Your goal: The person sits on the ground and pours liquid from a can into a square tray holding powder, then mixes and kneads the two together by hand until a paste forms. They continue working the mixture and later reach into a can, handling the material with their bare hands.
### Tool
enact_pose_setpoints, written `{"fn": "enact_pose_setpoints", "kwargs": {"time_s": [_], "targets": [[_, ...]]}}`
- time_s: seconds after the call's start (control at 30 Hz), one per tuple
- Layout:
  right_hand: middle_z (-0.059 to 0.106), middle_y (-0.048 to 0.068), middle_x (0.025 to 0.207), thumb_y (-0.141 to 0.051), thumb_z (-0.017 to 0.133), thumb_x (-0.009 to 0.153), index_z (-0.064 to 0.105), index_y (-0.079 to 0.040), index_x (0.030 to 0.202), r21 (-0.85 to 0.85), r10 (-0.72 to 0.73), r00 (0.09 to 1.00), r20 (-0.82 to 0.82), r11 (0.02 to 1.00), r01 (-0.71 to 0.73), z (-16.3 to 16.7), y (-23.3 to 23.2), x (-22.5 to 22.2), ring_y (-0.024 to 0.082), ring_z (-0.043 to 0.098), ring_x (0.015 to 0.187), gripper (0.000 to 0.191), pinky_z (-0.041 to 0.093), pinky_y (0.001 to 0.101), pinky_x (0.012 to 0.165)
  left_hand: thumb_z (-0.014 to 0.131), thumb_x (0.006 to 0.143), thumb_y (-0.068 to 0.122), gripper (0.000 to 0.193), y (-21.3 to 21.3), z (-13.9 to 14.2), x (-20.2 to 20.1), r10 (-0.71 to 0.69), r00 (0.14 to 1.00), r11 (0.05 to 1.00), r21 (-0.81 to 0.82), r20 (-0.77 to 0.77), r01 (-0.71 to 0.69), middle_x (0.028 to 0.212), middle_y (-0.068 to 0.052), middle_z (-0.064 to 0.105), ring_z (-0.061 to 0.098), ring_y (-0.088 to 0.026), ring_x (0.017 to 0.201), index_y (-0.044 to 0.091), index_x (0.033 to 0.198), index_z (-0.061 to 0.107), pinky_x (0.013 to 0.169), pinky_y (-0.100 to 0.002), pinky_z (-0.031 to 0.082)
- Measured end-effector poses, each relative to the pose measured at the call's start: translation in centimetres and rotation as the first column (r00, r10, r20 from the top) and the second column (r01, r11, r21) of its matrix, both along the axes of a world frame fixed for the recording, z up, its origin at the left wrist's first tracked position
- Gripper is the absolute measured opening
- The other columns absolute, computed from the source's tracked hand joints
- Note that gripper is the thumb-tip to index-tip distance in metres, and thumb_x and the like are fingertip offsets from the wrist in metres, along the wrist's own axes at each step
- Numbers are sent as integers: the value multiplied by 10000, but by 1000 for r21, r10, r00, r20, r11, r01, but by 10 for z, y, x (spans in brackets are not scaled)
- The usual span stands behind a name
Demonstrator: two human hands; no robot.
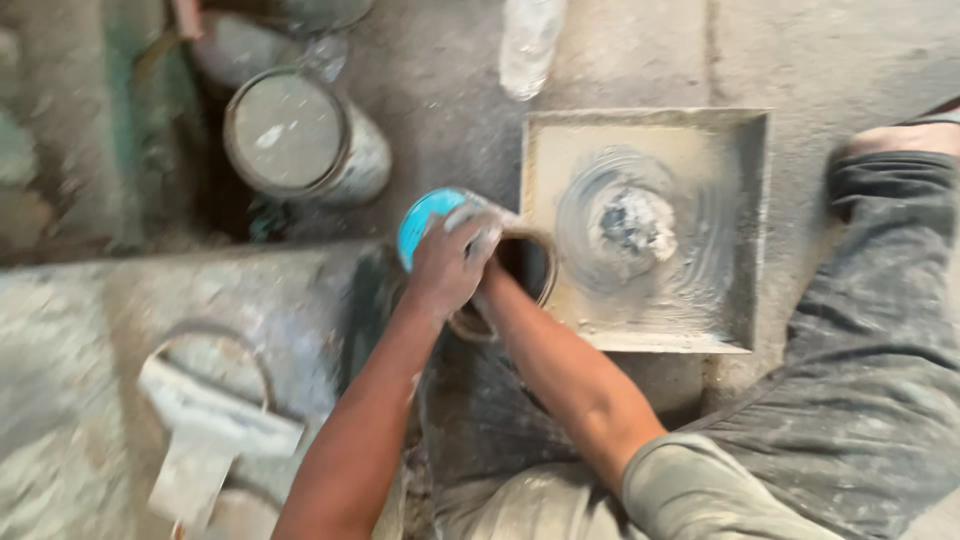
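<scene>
left hand (pixel 450 262) clenched on round blue-bottomed container (pixel 432 222) | right hand inside its mouth, grip hidden | just left of square, dusty, cement-smeared tray (pixel 745 230) | grey-filled round can (pixel 300 140) farther left

A clear plastic bottle (pixel 528 40) lies on the floor at the top edge, blurred. A grimy round tin (pixel 300 140) stands left of it, grey paste inside. No labels, signs or screens show.
</scene>
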State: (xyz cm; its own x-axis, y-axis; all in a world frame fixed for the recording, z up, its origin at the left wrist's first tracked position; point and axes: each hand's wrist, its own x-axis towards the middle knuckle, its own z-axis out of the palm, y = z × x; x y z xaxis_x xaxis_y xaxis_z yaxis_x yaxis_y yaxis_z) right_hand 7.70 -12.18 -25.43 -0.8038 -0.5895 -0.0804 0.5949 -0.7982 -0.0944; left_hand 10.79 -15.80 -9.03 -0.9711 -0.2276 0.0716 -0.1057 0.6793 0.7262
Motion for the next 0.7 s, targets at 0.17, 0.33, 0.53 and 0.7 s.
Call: {"fn": "enact_pose_setpoints", "kwargs": {"time_s": [0.17, 0.33, 0.53, 0.7], "targets": [[523, -110, 1492, -432, 548, 1067, 569, -273, 1431, 14, -115, 952, 284, 993, 116, 44, 3, 34, 135, 333, 1509, 397, 71, 468, 1290, 683, 971, 299, 244, -6, 2, 7, -109, 994, 993, 46, -16, 110, 1255, -82, 709, 584, -379, 1302, 151, 1155, 744, 1163, -584, 339], [558, -114, 1430, -381, 655, 1010, 627, -251, 1407, -550, -354, 670, 653, 386, 740, 112, -36, 44, 114, 374, 1426, 418, 68, 441, 1264, 717, 941, 313, 285, -7, 5, 7, -173, 985, 984, 39, -12, 173, 1272, -87, 694, 567, -367, 1295, 150, 1174, 742, 1184, -621, 328], [557, -71, 1409, -349, 651, 1009, 634, -219, 1393, -545, -356, 648, 674, 352, 761, 127, -31, 49, 126, 388, 1419, 406, 68, 466, 1266, 721, 922, 298, 286, -4, 12, 8, -188, 982, 981, 44, -8, 188, 1288, -58, 701, 571, -339, 1321, 169, 1176, 749, 1193, -615, 313], [542, -25, 1423, -352, 640, 991, 605, -202, 1403, -558, -302, 722, 623, 474, 681, 105, -22, 67, 169, 392, 1411, 439, 117, 472, 1242, 716, 921, 302, 279, 3, 10, 17, -203, 979, 979, 7, -4, 203, 1311, -48, 685, 540, -340, 1345, 193, 1176, 748, 1191, -618, 288]]}}
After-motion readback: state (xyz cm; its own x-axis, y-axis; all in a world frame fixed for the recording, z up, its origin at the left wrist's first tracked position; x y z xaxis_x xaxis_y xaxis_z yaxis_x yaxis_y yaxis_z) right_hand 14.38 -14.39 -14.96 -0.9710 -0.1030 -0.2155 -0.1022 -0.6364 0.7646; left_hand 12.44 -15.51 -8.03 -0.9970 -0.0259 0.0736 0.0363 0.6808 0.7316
